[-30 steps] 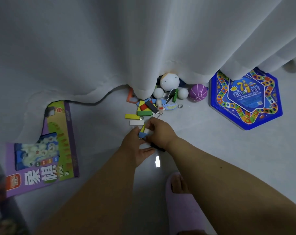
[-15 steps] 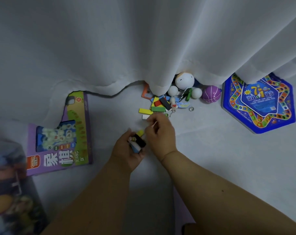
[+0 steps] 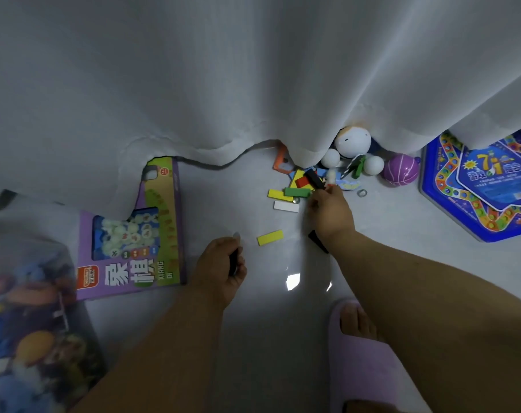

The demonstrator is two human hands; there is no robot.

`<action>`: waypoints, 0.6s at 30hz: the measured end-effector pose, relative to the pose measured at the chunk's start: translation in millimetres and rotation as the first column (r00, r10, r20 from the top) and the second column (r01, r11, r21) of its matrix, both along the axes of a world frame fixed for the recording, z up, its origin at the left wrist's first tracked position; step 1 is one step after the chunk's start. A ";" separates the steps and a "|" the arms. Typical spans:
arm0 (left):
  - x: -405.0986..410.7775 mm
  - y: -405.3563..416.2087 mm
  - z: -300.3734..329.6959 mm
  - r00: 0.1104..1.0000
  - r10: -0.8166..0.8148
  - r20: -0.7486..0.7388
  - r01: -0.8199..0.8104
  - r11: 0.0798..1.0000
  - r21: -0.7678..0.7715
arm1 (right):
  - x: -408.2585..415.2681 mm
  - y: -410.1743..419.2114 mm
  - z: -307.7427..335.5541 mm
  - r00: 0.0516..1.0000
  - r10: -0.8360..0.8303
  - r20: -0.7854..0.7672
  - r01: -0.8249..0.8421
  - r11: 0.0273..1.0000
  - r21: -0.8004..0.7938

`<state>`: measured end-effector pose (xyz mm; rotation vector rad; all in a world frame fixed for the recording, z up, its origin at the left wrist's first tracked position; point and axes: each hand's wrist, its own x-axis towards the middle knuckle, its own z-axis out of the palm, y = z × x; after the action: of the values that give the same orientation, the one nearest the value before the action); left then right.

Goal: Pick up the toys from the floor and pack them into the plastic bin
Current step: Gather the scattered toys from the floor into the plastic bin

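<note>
Coloured wooden blocks lie in a small pile (image 3: 301,186) on the floor at the curtain's hem, with a white block (image 3: 286,206) beside it and one yellow block (image 3: 270,237) lying apart, nearer me. My right hand (image 3: 330,211) reaches into the pile, fingertips at a black block (image 3: 314,177); whether it grips anything is hidden. My left hand (image 3: 222,266) is curled shut around a few blocks, a dark one showing. A white round-headed doll (image 3: 352,142), two white balls and a purple ball (image 3: 400,173) sit behind the pile.
A white curtain (image 3: 253,84) hangs over the toys' far side. A purple game box (image 3: 131,234) lies at left, a blue hexagonal game board (image 3: 480,186) at right. A plastic bag of toys (image 3: 29,323) is at bottom left. My slippered foot (image 3: 360,347) stands below.
My hands have parted: the right has reached forward into the pile, the left has drawn back toward me with its blocks. A yellow block now lies alone on the floor between them.
</note>
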<state>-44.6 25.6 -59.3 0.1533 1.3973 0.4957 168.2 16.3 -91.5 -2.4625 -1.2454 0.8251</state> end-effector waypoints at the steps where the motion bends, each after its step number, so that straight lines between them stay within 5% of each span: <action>1: -2.0 -0.4 -0.7 1.000 -0.007 0.000 0.007 1.000 0.011 | 0.0 0.7 -1.9 1.000 0.014 0.016 -0.014 1.000 0.009; 6: -5.3 -6.1 -3.2 0.989 -0.076 0.129 0.072 0.997 0.039 | -2.2 -10.4 5.8 0.982 -0.180 -0.065 0.187 0.975 0.120; 11: -2.3 -11.8 2.4 0.961 -0.117 0.251 0.111 0.993 0.040 | 26.2 -42.2 10.5 0.795 -0.604 -0.052 0.606 0.790 0.095; 18: 2.4 -13.9 -0.8 0.942 -0.100 0.320 0.122 0.991 -0.047 | 73.0 -18.3 0.7 0.918 -0.365 -0.158 0.362 0.931 -0.048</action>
<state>-42.2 11.7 -60.1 0.0927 1.0815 0.3609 241.1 -2.0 -90.8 -2.4700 -0.6936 0.9119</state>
